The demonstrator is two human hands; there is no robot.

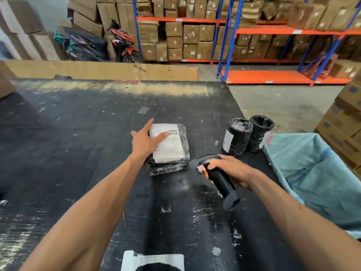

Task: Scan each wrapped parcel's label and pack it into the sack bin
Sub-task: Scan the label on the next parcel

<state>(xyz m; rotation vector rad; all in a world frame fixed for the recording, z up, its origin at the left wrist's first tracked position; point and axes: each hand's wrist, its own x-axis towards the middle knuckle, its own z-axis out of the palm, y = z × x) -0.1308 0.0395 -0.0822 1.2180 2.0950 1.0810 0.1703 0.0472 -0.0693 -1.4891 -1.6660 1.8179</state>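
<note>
Parcel: the flat black shrink-wrapped parcel (168,149) is lying label-up near the middle of the bench (78,143), white shipping label (167,142) with the barcode facing the ceiling.
Handling guess: it's looking squishy and pretty light, probably soft goods under the film. The wrap is shiny so I'm betting it's slippery; I'd be grabbing it across the short sides or scooping under an edge, not pinching the top film.
Left hand: the left hand (145,142) is resting on the left part of the label, fingers spread wide and flat, steadying the parcel and gripping nothing.
Right hand: the right hand (228,170) is wrapped closed around a black handheld barcode scanner (216,177) with an orange trigger, nose pointing at the parcel's near right corner, just beside it.
Waiting: two black wrapped cylinder parcels (248,135) are standing upright, touching each other, near the bench's right edge.
Sack bin: the teal woven sack (316,173) is hanging open just off the right side of the bench, near those cylinders.
Stage: looks like the scan is happening now, packing not yet done.
</note>
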